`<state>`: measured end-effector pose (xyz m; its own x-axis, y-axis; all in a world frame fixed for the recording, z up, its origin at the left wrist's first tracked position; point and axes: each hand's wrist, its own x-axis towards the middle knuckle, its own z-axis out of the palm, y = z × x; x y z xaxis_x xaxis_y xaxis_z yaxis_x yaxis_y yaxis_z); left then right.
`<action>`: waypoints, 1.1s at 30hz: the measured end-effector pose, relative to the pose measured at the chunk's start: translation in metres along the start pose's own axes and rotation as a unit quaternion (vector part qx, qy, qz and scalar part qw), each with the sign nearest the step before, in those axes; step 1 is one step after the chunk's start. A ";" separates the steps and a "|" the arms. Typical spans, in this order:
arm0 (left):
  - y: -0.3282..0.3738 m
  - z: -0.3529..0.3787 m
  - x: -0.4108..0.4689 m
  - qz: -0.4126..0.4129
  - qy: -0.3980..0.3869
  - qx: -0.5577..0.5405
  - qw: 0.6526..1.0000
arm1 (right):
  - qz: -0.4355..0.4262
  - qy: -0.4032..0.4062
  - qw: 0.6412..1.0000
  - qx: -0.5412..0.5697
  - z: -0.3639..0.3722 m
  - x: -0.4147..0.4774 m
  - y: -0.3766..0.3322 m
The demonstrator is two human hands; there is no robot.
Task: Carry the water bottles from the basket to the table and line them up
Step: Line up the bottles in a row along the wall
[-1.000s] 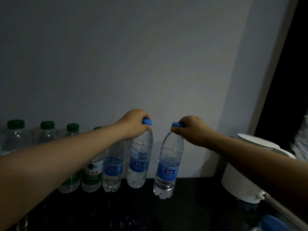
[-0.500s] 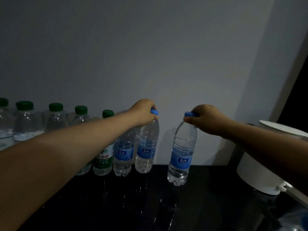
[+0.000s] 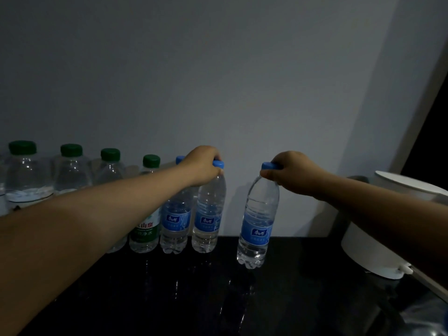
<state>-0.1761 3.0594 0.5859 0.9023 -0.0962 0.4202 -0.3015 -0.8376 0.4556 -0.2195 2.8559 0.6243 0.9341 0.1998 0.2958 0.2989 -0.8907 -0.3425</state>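
A row of water bottles (image 3: 145,214) is lined up along the wall on the black table (image 3: 218,299): 4 green-capped ones, then 2 blue-capped. The last bottle in the row (image 3: 208,214) is gripped at its cap by the left hand (image 3: 202,166). A separate blue-capped bottle (image 3: 258,221) is held by its neck in the closed right hand (image 3: 288,173), slightly tilted, apart from the row. A white appliance (image 3: 378,234) is seen at the right.

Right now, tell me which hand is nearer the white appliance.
Right. The right hand grips a blue-capped bottle just left of the white appliance; the left hand holds another bottle farther left.
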 end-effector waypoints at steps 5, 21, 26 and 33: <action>-0.001 0.001 -0.002 -0.004 0.002 0.004 1.000 | -0.001 -0.014 1.000 -0.001 0.004 0.003 0.000; 0.014 0.000 -0.005 -0.044 -0.022 0.066 0.997 | 0.045 -0.038 0.998 0.008 0.018 0.041 -0.017; 0.012 -0.004 -0.005 -0.052 -0.023 0.062 0.996 | 0.035 -0.032 0.999 0.003 0.023 0.050 -0.020; 0.013 -0.003 -0.007 -0.051 -0.015 0.057 0.997 | 0.027 -0.050 0.998 -0.011 0.038 0.054 -0.019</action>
<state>-0.1875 3.0504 0.5913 0.9357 -0.0215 0.3520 -0.1722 -0.8990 0.4026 -0.1670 2.8988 0.6132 0.9639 0.1909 0.1858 0.2449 -0.9095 -0.3360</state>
